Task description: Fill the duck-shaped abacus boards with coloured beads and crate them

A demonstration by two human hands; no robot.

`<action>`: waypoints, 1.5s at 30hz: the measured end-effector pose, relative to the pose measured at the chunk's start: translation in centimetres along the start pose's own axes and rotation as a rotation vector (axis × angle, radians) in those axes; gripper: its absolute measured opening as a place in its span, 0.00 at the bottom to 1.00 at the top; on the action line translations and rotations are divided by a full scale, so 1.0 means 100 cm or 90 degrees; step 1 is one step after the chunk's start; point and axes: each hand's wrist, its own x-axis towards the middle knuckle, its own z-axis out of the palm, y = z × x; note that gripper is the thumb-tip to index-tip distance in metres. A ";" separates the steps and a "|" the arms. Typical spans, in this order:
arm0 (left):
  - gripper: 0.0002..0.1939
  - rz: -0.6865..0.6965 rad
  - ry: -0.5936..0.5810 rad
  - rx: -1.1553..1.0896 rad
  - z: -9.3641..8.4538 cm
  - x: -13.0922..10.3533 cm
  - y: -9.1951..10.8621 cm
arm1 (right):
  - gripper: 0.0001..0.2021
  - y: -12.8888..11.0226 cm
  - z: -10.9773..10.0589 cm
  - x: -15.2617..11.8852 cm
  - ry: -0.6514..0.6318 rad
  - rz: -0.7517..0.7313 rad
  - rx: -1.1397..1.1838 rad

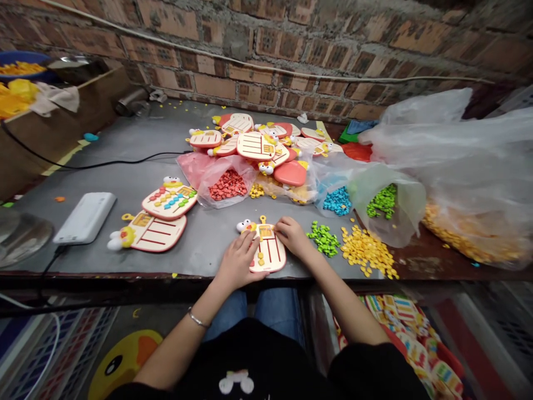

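Observation:
A cream toy board (272,256) with a duck head, dark red slots and a yellow ring lies on the table in front of me. My left hand (238,260) grips its left side, fingers over the face and thumb along the bottom edge. A few yellow beads (261,259) sit in a slot beside those fingers. At the board's upper right, my right hand (292,236) has its fingertips pinched together against the face; what they hold is too small to make out. Green beads (323,239) and yellow beads (368,250) lie in loose piles right of that hand.
Two more boards (160,232) overlap at left, the upper one filled with coloured beads. A white power bank (85,218) lies beyond them. Behind are heaped boards (254,145) and open bags of red (228,184), blue (337,200) and green beads (382,201). A large plastic bag (478,183) stands right.

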 end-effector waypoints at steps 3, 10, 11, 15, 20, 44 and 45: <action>0.42 0.000 0.007 -0.005 0.002 -0.001 -0.001 | 0.09 -0.001 -0.001 0.002 -0.011 -0.005 -0.003; 0.46 -0.002 0.000 -0.011 0.000 -0.001 -0.002 | 0.09 -0.001 0.000 0.001 -0.013 -0.006 0.003; 0.45 0.001 -0.002 -0.011 -0.001 -0.001 -0.002 | 0.10 0.000 -0.001 0.001 -0.014 -0.009 0.001; 0.32 0.032 -0.007 -0.011 -0.005 -0.002 -0.003 | 0.10 0.004 -0.004 0.004 -0.040 -0.044 -0.003; 0.31 0.044 -0.005 -0.010 -0.006 -0.003 -0.003 | 0.08 0.006 -0.008 0.015 -0.101 -0.066 -0.018; 0.42 0.010 -0.021 -0.063 -0.001 -0.002 -0.007 | 0.09 -0.022 0.013 0.008 -0.146 0.059 0.359; 0.43 0.009 -0.018 -0.064 -0.001 -0.002 -0.008 | 0.09 -0.016 0.009 0.012 -0.154 0.075 0.372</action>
